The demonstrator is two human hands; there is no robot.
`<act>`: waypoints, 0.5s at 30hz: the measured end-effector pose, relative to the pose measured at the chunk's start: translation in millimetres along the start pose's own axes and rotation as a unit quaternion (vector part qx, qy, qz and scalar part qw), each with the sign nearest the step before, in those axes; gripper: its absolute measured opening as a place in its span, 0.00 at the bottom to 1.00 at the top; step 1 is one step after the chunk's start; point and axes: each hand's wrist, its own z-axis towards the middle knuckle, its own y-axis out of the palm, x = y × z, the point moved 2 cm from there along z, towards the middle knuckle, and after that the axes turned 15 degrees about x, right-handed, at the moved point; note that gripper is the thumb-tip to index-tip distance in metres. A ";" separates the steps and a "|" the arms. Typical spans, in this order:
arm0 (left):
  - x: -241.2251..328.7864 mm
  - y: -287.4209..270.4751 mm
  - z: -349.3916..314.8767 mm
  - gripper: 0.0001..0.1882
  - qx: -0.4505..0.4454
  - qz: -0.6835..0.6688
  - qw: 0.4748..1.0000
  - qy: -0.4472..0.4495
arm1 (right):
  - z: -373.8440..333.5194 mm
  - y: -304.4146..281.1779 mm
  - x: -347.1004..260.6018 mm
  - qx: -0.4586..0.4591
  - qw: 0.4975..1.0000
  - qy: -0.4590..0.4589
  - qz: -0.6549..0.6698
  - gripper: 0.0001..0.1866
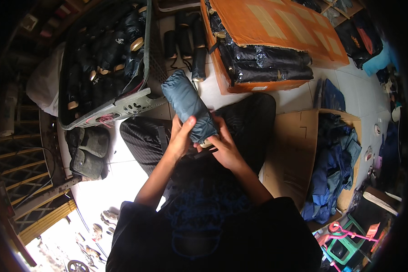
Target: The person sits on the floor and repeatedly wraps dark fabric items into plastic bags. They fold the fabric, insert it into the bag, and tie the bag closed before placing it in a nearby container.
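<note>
A blue-grey compact umbrella [187, 102], rolled in thin crinkled fabric, is held at a slant over my lap. My left hand [180, 137] wraps its left side, with the thumb lying on the fabric. At the lower end, my right hand [225, 147] grips near a pale, handle-like tip [206, 143]. Some fingers of both hands are hidden behind the roll. Just beyond it, several black umbrellas [198, 65] lie on the tiles, a few with tan ends and cords.
At the left, a grey plastic basket [122, 109] holds many black rolls. An orange-brown taped carton [254, 86] packed with dark wrapped bundles stands ahead. An open cardboard box [288, 158] of blue fabric is on my right; dark bags [89, 156] lie left of my knee.
</note>
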 end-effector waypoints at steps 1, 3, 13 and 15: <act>4.1 2.2 0.3 0.30 0.011 0.007 1.000 -0.017 | -2.1 3.9 -3.1 0.017 0.999 0.020 -0.041 0.24; 8.0 9.5 4.0 0.24 0.030 -0.014 0.999 0.000 | -9.4 13.3 -9.7 0.050 0.990 0.059 -0.121 0.24; -5.4 17.9 -21.3 0.17 0.047 0.098 0.994 0.034 | -23.1 4.4 14.6 0.029 0.989 0.104 -0.104 0.18; -2.9 20.6 -28.9 0.19 0.038 0.140 0.989 0.023 | -26.5 6.1 10.8 0.049 0.989 0.091 -0.104 0.18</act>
